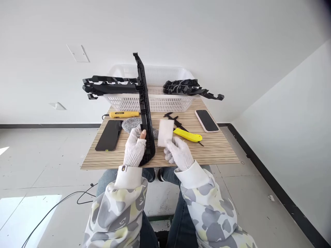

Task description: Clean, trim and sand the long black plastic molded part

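Observation:
My left hand (135, 146), in a white knit glove with the thumb tip bare, is closed around the lower end of a long black plastic trim piece (145, 106). That piece stands upright over the table and overlaps the basket behind. My right hand (178, 151), gloved too, pinches a thin white rectangular pad (166, 132) by its lower edge, just right of the trim piece and apart from it. A grey cloth (131, 124) lies partly hidden behind the trim piece. Close to my right hand are a yellow-handled utility knife (188, 134) and a black caliper (176, 121).
A white plastic basket (165, 103) stands at the table's back, with more black trim pieces (181, 87) sticking out over both sides. A yellow corded tool (124, 114), a black phone (109, 135) and a pink-edged phone (207, 121) lie on the striped table (222, 155). A cable (59, 202) crosses the floor.

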`<move>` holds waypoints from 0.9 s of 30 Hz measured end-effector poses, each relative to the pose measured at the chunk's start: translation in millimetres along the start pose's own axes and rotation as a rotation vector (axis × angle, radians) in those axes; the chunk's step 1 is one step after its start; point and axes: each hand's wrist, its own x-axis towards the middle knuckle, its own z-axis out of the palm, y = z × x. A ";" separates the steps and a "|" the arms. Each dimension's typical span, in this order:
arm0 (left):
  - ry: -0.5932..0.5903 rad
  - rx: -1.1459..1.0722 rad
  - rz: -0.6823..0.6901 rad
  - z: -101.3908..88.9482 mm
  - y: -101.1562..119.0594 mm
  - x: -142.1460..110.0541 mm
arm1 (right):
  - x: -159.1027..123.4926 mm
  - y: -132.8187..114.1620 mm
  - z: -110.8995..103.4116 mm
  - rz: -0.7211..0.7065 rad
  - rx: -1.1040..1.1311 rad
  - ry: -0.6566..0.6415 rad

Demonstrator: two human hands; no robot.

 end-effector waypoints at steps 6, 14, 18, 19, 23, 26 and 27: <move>0.015 0.019 0.027 -0.3 -0.1 0.1 | -2.7 2.2 0.3 0.087 -0.104 -0.055; 0.029 0.032 0.037 -0.8 0.4 1.5 | -8.4 -2.2 1.4 0.108 -0.276 -0.199; 0.017 0.042 0.040 -1.5 -2.8 2.4 | 4.9 0.7 11.8 0.016 -0.116 -0.068; 0.012 0.042 0.045 -1.6 -4.4 2.9 | 10.2 0.9 14.8 -0.012 -0.082 -0.051; 0.000 0.046 0.058 -2.4 -10.5 5.0 | 30.8 -2.9 25.6 -0.129 0.011 -0.036; -0.010 0.059 0.039 -2.6 -11.3 5.0 | 41.3 -6.6 33.2 -0.178 0.076 0.003; -0.012 0.065 0.033 -2.5 -10.7 4.7 | 43.5 -7.2 35.1 -0.192 0.084 0.024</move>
